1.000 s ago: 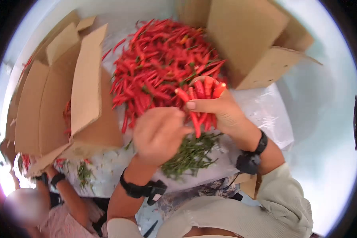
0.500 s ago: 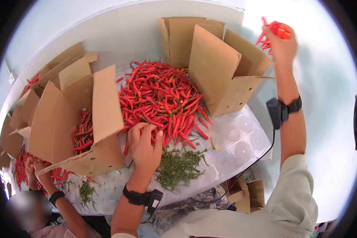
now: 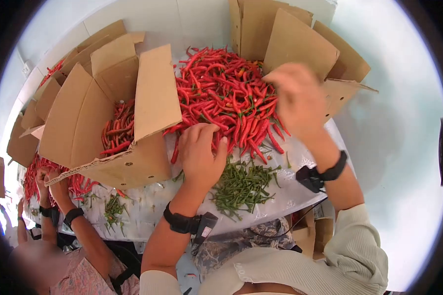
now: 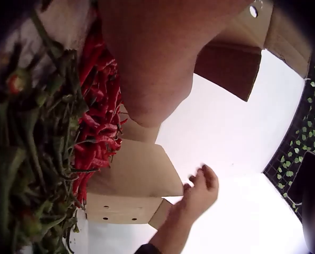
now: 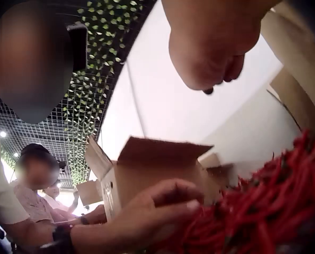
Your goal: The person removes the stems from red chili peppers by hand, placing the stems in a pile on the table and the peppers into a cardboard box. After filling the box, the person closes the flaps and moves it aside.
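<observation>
A big heap of red chilies (image 3: 221, 93) lies on the covered table. My left hand (image 3: 200, 152) rests at the heap's near left edge, fingers touching the chilies and thumb held apart. Blurred in the head view, my right hand (image 3: 300, 101) is in the air between the heap's right side and a tall cardboard box (image 3: 300, 42). The left wrist view shows that same right hand (image 4: 198, 193) raised with loosely bent fingers and nothing in them. Just in front of my left hand, toward my body, is a pile of green stems (image 3: 243, 189).
An open cardboard box (image 3: 155, 93) with darker red chilies inside stands on the left. Further left another person (image 3: 83, 260) works at more chilies, beside a small heap of green stems (image 3: 114, 211). The near table edge (image 3: 275, 209) runs before my lap.
My right hand held a bunch of red chilies, carried it up and right past the tall box, and is back without it. My left hand has moved from beside the bunch onto the heap.
</observation>
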A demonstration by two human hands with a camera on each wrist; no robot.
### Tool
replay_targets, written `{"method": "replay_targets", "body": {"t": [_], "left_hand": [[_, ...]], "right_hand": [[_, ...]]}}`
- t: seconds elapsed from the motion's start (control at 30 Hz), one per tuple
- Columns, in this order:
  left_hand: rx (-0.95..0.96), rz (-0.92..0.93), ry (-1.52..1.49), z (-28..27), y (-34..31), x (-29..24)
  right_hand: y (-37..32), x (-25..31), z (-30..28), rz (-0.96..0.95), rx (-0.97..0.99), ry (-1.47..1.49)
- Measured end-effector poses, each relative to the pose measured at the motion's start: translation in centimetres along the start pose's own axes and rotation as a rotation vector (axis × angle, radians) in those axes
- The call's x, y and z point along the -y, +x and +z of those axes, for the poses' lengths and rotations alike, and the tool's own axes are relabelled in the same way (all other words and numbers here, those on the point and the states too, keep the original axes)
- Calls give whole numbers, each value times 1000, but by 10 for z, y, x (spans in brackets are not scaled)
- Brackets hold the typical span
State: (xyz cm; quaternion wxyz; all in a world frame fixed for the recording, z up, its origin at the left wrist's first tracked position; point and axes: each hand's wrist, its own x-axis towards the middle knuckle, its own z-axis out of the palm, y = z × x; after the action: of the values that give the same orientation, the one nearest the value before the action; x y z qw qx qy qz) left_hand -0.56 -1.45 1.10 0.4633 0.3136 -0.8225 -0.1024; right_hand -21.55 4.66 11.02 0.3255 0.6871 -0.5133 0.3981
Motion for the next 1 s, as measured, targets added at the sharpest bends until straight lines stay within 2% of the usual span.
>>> {"method": "replay_targets", "body": {"t": [0.07, 0.17, 0.27, 0.37, 0.47, 0.57, 0.63, 0.73, 0.87, 0.9, 1.0], "left_hand": [[27, -8, -23, 2, -1, 2], [77, -65, -70, 6, -1, 5], [108, -68, -85, 6, -1, 4], [64, -3, -97, 6, 0, 0], [86, -51, -191, 1, 2, -4], [56, -93, -328, 0, -2, -1], [73, -59, -411, -4, 0, 1], [93, 167, -476, -6, 6, 1], [175, 79, -397, 0, 2, -4], [159, 44, -438, -1, 5, -9], [135, -12, -311, 0, 0, -9]], "right_hand": [[-25, 2, 38, 77, 294, 133], [-54, -6, 70, -65, 467, 48], [-51, 1, 62, 22, 514, 40], [-52, 1, 53, -21, 409, 87], [-55, 5, 50, 1, 317, 294], [-48, 28, 30, 253, 428, 530], [-49, 40, 25, 265, 489, 564], [-51, 41, 20, 52, 579, 445], [-63, 36, 35, -35, 361, 561], [-65, 36, 36, 13, 370, 596], [-65, 37, 34, 109, 417, 485]]}}
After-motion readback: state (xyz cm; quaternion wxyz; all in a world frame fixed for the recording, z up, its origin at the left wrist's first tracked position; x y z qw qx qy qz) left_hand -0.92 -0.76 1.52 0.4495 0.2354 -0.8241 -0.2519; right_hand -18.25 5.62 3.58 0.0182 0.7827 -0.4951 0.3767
